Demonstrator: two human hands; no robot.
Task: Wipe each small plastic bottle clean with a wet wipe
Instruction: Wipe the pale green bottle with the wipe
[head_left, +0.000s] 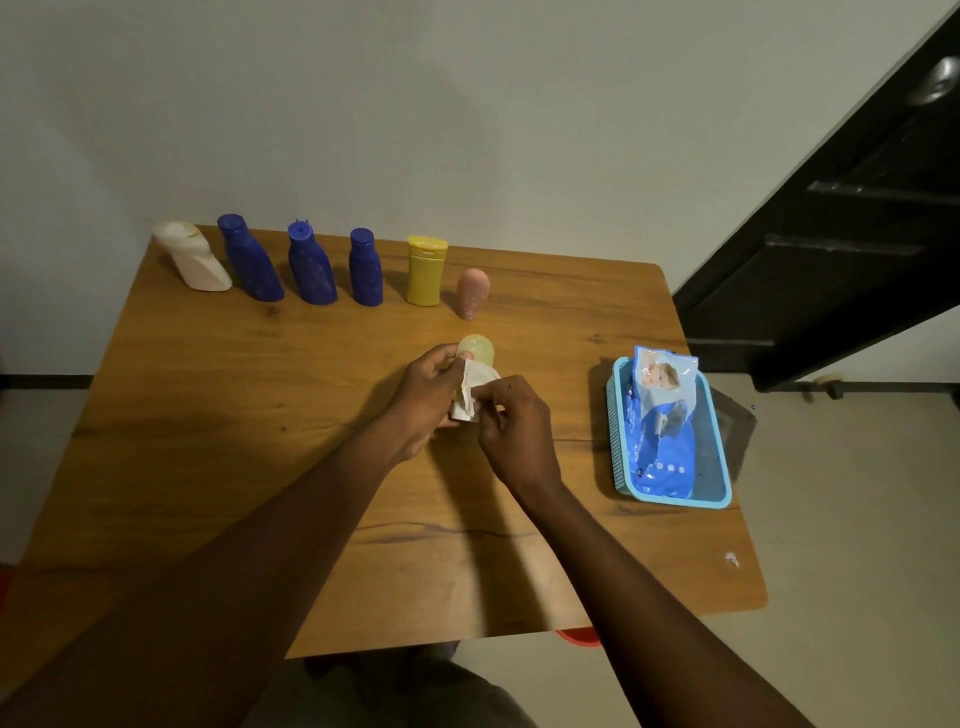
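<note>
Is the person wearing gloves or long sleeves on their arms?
No gloves: the left hand and right hand are bare, with no rings, watch or bracelet that I can see. The left forearm and right forearm are bare too; no sleeve shows anywhere up to the picture's edge.

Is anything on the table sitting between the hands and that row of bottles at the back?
Nothing visible does. Only bare table separates the row from the left hand, gripping the pale bottle, and the right hand, pinching the wipe. The pink bottle stands nearest. The basket sits off to the right.
</note>
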